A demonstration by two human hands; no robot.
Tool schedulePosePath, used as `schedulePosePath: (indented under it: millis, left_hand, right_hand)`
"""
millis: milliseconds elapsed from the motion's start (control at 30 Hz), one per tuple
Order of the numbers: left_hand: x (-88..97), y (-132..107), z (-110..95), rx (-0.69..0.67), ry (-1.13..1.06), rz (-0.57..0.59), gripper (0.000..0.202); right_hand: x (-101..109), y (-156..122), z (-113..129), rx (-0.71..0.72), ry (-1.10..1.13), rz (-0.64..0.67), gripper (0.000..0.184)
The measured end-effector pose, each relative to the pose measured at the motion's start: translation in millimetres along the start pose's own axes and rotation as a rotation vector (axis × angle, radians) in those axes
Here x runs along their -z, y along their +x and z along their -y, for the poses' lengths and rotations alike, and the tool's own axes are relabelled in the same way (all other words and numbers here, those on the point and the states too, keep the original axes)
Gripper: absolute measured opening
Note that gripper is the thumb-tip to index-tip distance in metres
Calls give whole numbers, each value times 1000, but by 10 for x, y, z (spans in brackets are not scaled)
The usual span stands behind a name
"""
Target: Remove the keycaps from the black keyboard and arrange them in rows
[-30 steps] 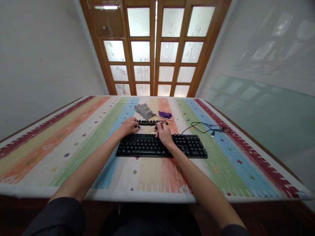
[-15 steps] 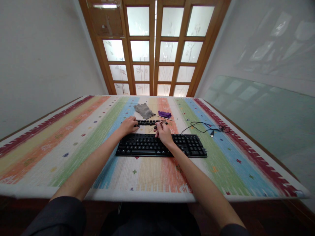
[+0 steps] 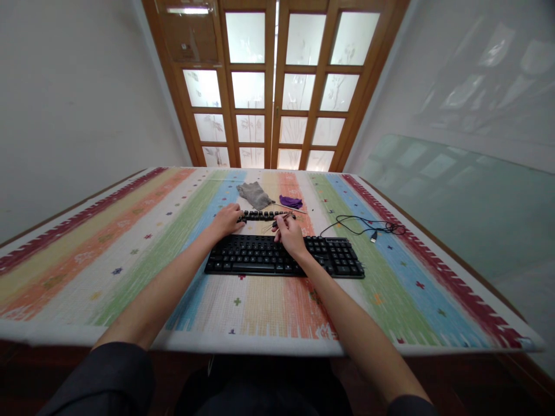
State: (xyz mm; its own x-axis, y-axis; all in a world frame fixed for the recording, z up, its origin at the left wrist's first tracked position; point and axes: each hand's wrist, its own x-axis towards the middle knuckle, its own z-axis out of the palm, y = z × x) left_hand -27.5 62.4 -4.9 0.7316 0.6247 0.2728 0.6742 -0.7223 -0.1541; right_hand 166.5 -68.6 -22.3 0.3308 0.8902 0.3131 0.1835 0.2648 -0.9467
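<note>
A black keyboard point(image 3: 338, 257) lies on the striped tablecloth point(image 3: 108, 254). Just beyond it sits a row of loose black keycaps point(image 3: 260, 215). My left hand point(image 3: 226, 220) rests at the left end of that row, fingers curled onto the keycaps. My right hand point(image 3: 289, 233) hovers over the keyboard's top edge, fingers pinched round a thin stick-like tool point(image 3: 281, 216) whose tip meets the right end of the row.
A grey cloth point(image 3: 255, 195) and a purple cloth point(image 3: 290, 201) lie farther back, with a thin stick point(image 3: 289, 208) between them. The keyboard's black cable point(image 3: 364, 224) coils to the right. Wooden glass-paned doors point(image 3: 273, 86) stand behind the table.
My left hand has crept slightly up toward the left end of the keycap row. Otherwise things look the same.
</note>
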Motion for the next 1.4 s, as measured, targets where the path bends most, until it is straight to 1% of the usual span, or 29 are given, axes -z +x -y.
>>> schedulePosePath:
  millis: [100, 200, 400, 567, 633, 733, 833, 933, 1067, 1200, 1400]
  left_hand:
    - [10, -18, -7, -2, -3, -2, 22]
    - [17, -50, -10, -12, -33, -14, 21]
    - [108, -184, -35, -39, -140, -27, 19]
    - [201, -391, -117, -82, -230, 6, 20]
    - [217, -468, -160, -83, -239, 9, 21]
    - [226, -541, -215, -76, -245, 34, 23]
    - [231, -562, -245, -69, -261, 45, 26]
    - [229, -556, -248, -76, -274, 50, 25]
    - [198, -547, -236, -76, -297, 41, 23]
    - [158, -529, -228, -82, -276, 24, 26]
    - [163, -479, -210, -101, -265, 59, 25]
  right_hand:
    - [0, -4, 4, 1, 12, 12, 46]
    - [-18, -13, 9, 2, 40, 60, 46]
    - [-151, -53, 66, -18, 44, 284, 42]
    - [-247, -94, 171, 63, -81, 390, 28]
    - [-270, -110, 197, 96, -144, 403, 23]
    - [-309, -134, 202, 93, -182, 360, 18]
    - [-355, -149, 183, 67, -164, 320, 18]
    - [-396, -148, 186, 73, -180, 319, 18]
    - [-429, -142, 247, 128, -260, 344, 17]
    - [-448, -159, 314, 187, -328, 411, 20]
    - [-467, -160, 347, 261, -413, 476, 24]
